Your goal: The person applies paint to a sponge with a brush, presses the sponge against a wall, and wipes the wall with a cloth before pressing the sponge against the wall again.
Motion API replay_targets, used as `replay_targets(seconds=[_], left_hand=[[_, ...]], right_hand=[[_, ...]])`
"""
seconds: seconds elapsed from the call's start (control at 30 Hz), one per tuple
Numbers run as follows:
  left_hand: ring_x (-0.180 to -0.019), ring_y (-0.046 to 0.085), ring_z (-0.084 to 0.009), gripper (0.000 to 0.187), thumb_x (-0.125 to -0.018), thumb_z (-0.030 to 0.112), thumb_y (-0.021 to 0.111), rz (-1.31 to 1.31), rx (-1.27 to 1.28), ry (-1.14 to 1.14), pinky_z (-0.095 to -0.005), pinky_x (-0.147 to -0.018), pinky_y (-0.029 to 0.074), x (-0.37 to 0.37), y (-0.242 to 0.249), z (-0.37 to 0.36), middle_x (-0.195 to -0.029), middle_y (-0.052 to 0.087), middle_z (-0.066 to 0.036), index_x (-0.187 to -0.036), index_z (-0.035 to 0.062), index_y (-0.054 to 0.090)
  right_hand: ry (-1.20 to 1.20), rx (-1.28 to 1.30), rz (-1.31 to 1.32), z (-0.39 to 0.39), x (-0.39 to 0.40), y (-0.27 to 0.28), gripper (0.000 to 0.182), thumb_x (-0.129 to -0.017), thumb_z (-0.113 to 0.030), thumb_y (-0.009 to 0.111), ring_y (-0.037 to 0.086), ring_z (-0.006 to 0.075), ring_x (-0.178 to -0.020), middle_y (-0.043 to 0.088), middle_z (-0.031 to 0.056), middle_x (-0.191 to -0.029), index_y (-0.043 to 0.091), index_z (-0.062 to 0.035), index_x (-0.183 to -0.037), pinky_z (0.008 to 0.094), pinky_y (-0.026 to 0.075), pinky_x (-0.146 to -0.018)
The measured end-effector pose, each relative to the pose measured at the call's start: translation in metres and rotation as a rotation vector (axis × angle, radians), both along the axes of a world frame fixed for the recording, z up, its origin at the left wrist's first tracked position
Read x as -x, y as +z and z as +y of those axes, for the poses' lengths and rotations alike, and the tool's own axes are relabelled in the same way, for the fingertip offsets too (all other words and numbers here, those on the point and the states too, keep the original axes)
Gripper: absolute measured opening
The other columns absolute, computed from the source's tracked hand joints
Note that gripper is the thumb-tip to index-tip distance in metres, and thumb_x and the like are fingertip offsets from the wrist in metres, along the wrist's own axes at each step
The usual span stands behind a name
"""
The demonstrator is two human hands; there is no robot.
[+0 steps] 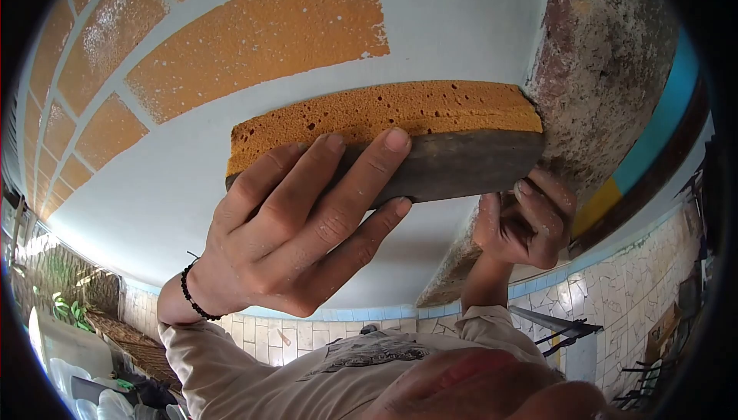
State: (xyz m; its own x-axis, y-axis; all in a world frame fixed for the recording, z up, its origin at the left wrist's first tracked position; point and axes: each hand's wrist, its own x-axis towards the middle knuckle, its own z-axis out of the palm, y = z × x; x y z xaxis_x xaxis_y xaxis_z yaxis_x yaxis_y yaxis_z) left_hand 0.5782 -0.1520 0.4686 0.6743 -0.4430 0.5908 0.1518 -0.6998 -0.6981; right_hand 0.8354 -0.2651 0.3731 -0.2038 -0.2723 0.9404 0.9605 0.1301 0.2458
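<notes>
One sponge (pixel 430 116), long and block-shaped, in two layers. Foam layer (pixel 346 109): orange-yellow, porous, pitted with small dark holes; a faint line runs lengthwise through its right part. Backing (pixel 469 159): dark grey, smooth-looking, faintly smudged, on the near side and partly covered at left. Pose: lengthwise from left to right, foam turned to the far side, toward the white wall (pixel 461 43); full contact cannot be confirmed. Right end lies just beside the rough brown strip (pixel 607 59).
</notes>
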Motion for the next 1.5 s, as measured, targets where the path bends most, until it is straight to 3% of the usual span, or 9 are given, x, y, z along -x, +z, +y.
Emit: replay_targets(seconds=[0.3,0.57,0.77,0.93,1.1,1.2,1.27,1.33,1.5], left_hand=[[-0.119,0.054,-0.025,0.039,-0.071,0.032,0.083,-0.025,0.016,-0.032,-0.035,-0.093,0.052,-0.005,-0.003,0.009,-0.134,0.068,-0.006,-0.11,0.0342,0.08],[-0.114,0.057,-0.0242,0.037,-0.071,0.026,0.084,-0.073,0.075,-0.116,-0.0359,-0.09,0.05,-0.009,-0.002,0.012,-0.136,0.067,-0.006,-0.108,0.0284,0.082],[-0.112,0.06,-0.0253,0.034,-0.072,0.023,0.082,-0.081,0.103,-0.167,-0.0362,-0.089,0.05,-0.006,-0.004,0.014,-0.136,0.067,-0.006,-0.106,0.0219,0.082],[-0.114,0.061,-0.0257,0.032,-0.074,0.022,0.078,-0.113,0.117,-0.208,-0.0371,-0.091,0.051,-0.008,-0.007,0.015,-0.14,0.064,-0.006,-0.106,0.0212,0.082],[-0.124,0.06,-0.0228,0.047,-0.078,0.024,0.076,-0.079,0.011,-0.215,-0.0376,-0.101,0.052,-0.005,-0.005,0.017,-0.144,0.062,-0.002,-0.125,0.0299,0.072],[-0.136,0.054,-0.0159,0.062,-0.089,0.028,0.069,-0.119,-0.154,-0.234,-0.0371,-0.117,0.045,-0.014,-0.006,0.015,-0.151,0.055,0.004,-0.147,0.0419,0.05],[-0.139,0.052,-0.014,0.061,-0.093,0.028,0.066,-0.02,-0.257,-0.177,-0.0382,-0.122,0.039,-0.015,0.001,0.017,-0.155,0.05,0.008,-0.149,0.0425,0.047],[-0.145,0.044,-0.01,0.064,-0.096,0.029,0.063,0.075,-0.28,-0.101,-0.0402,-0.131,0.026,-0.017,0.004,0.021,-0.161,0.04,0.014,-0.154,0.043,0.04],[-0.149,0.037,-0.0077,0.071,-0.097,0.033,0.061,0.122,-0.327,0.064,-0.0403,-0.132,0.023,-0.015,0.006,0.019,-0.166,0.032,0.015,-0.16,0.0357,0.03]], right_hand=[[-0.006,-0.012,0.015,0.002,0.0,-0.001,0.033,-0.079,-0.01,0.083,0.07,0.0229,-0.088,0.067,0.0203,-0.103,0.066,-0.0025,-0.107,0.0245,0.058,-0.064],[-0.061,-0.04,-0.054,-0.017,0.024,0.012,0.031,-0.08,-0.019,0.082,0.065,0.0251,-0.098,0.067,0.0151,-0.106,0.069,-0.0064,-0.105,0.0338,0.058,-0.073],[-0.149,0.347,-0.349,-0.029,0.051,0.05,0.02,-0.081,-0.019,0.085,0.065,0.0265,-0.113,0.071,0.0,-0.113,0.075,-0.0115,-0.096,0.0398,0.058,-0.09],[-0.213,0.411,-0.496,-0.021,0.031,0.074,0.013,-0.079,-0.014,0.085,0.066,0.0278,-0.118,0.075,0.0029,-0.113,0.076,-0.0098,-0.088,0.0421,0.058,-0.091],[-0.247,0.453,-0.523,-0.027,0.034,0.078,0.015,-0.079,-0.014,0.085,0.066,0.0288,-0.118,0.075,0.0046,-0.113,0.077,-0.0079,-0.091,0.0433,0.058,-0.091],[-0.163,0.488,-0.443,-0.029,0.032,0.076,0.016,-0.08,-0.013,0.083,0.065,0.0301,-0.118,0.075,0.009,-0.115,0.078,-0.0052,-0.093,0.0443,0.058,-0.092],[-0.031,0.532,-0.294,-0.03,0.031,0.076,0.019,-0.08,-0.011,0.081,0.065,0.031,-0.119,0.073,0.0135,-0.117,0.077,-0.0021,-0.096,0.0446,0.057,-0.092],[-0.101,0.538,-0.448,-0.032,0.026,0.082,0.024,-0.078,-0.011,0.081,0.065,0.0325,-0.118,0.072,0.0172,-0.119,0.076,0.0008,-0.098,0.0451,0.057,-0.096],[-0.153,0.662,-0.676,-0.031,0.007,0.086,0.032,-0.075,-0.009,0.08,0.063,0.0348,-0.124,0.07,0.0188,-0.125,0.073,0.0056,-0.102,0.0458,0.054,-0.11]])
